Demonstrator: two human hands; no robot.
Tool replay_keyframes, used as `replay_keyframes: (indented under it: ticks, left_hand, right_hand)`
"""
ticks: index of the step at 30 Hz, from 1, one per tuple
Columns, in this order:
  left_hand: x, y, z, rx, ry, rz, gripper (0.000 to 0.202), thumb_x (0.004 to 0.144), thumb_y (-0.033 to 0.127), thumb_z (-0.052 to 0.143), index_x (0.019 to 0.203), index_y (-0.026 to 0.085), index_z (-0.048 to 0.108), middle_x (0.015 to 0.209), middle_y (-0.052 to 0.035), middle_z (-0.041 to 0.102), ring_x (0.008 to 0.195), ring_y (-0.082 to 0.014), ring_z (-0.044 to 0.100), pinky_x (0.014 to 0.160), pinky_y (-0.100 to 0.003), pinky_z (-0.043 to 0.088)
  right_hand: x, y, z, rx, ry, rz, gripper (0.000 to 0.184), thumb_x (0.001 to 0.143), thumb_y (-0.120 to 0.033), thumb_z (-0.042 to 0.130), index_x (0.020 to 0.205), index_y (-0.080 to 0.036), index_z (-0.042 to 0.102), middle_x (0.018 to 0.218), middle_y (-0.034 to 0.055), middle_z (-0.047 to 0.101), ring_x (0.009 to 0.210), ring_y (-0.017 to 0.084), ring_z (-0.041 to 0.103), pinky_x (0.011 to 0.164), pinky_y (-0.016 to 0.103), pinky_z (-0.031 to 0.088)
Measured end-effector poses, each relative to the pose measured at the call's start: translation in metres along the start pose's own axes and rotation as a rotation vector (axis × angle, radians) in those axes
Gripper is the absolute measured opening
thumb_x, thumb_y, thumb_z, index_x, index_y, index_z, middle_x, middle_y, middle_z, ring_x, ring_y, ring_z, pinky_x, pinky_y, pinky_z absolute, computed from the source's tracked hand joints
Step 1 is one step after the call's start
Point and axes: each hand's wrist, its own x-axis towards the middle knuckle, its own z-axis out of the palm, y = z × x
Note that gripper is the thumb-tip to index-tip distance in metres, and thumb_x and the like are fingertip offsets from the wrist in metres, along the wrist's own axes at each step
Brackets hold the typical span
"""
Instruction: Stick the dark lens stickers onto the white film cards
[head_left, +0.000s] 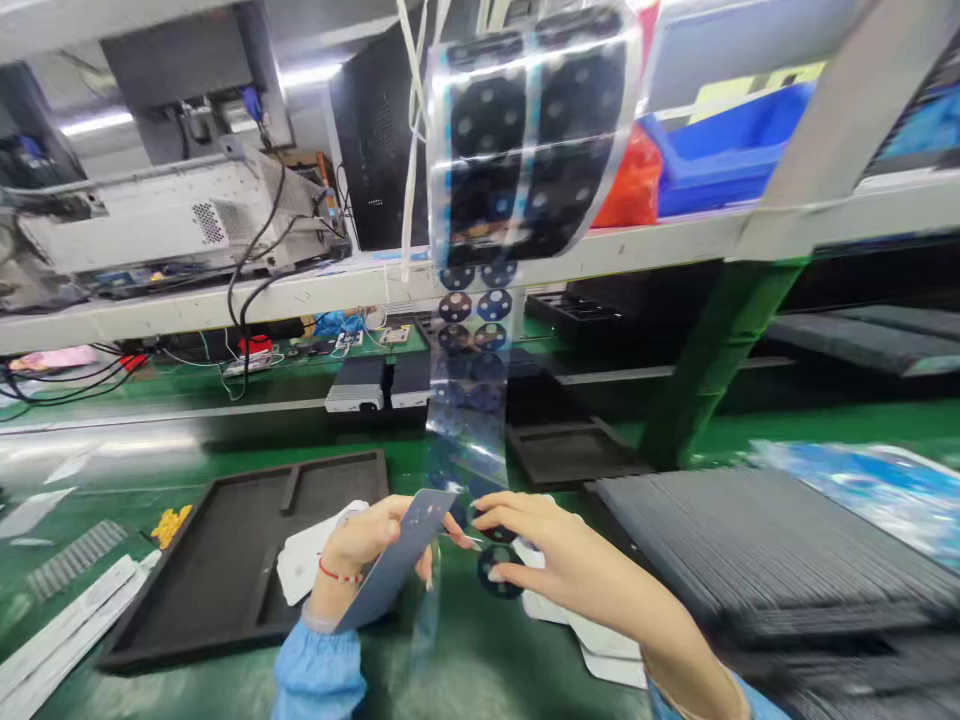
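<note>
My left hand (pixel 356 540) is closed around a thin grey rectangular panel (pixel 397 560), held tilted on edge; its fingertips reach past the panel to the clear film strip. That strip (pixel 469 400) hangs from a large roll (pixel 532 130) and bears paired round black stickers with pale dots. At its lower end my right hand (pixel 555 550) has fingers and thumb on the strip, curled about a dark round sticker (pixel 499 572). Whether this sticker is still attached is unclear. White rounded plates (pixel 607 650) lie under my right forearm, and another white plate (pixel 300 565) sits behind my left wrist.
A black tray (pixel 202 560) lies left on the green table, near a yellow piece (pixel 171 526) and white strips (pixel 75 620). At right, a dense row of grey panels (pixel 772 540) stands beside blue plastic film (pixel 877 490). A white shelf (pixel 630 250) and green-wrapped post (pixel 720 360) rise ahead.
</note>
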Motion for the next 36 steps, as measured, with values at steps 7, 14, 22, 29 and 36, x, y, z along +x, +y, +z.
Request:
replay_keyframes:
  ticks: [7,14,22,29,36]
  left_hand:
    - [0.003,-0.007,-0.005,-0.094,0.012,0.030,0.083,0.070,0.079,0.073,0.114,0.008,0.074,0.084,-0.0123,0.077,0.058,-0.0174,0.067,0.056,-0.026,0.052]
    - [-0.009,-0.006,0.003,-0.266,0.037,0.051,0.078,0.080,0.077,0.064,0.112,0.006,0.072,0.059,-0.0044,0.063,0.075,-0.0251,0.070,0.064,-0.027,0.052]
    - [-0.006,0.002,-0.002,-0.279,0.136,-0.036,0.074,0.084,0.077,0.058,0.110,0.010,0.073,0.058,-0.0031,0.066,0.056,-0.0156,0.060,0.062,-0.025,0.048]
    - [0.001,0.015,-0.006,0.198,0.350,-0.211,0.077,0.070,0.086,0.061,0.096,0.014,0.070,0.061,-0.0020,0.063,0.055,-0.0177,0.061,0.064,-0.032,0.052]
    - [0.001,0.030,0.031,0.649,0.905,-0.083,0.056,0.073,0.059,0.078,0.104,0.023,0.048,0.107,-0.0056,0.064,0.083,-0.0217,0.065,0.076,-0.035,0.049]
  right_hand:
    - [-0.006,-0.006,0.012,-0.052,0.055,-0.017,0.034,0.082,-0.003,0.075,0.104,-0.025,0.062,0.110,-0.0001,0.070,0.097,0.021,0.068,0.081,0.033,0.053]
    - [0.003,-0.004,0.027,-0.266,0.196,-0.089,0.031,0.078,-0.007,0.085,0.094,-0.022,0.063,0.098,0.0006,0.070,0.087,0.023,0.067,0.073,0.034,0.052]
    - [0.001,-0.008,0.048,-0.563,0.372,-0.223,0.025,0.080,0.002,0.073,0.086,-0.020,0.063,0.080,0.0014,0.069,0.067,0.021,0.063,0.060,0.033,0.043]
    - [-0.026,-0.029,0.042,-0.201,0.129,-0.463,0.026,0.077,-0.003,0.081,0.078,-0.023,0.064,0.089,-0.0033,0.072,0.077,0.016,0.066,0.070,0.026,0.047]
    - [-0.016,-0.031,0.022,0.678,0.477,-0.255,0.016,0.080,-0.024,0.085,0.074,-0.025,0.071,0.072,-0.0038,0.072,0.070,0.014,0.067,0.069,0.024,0.051]
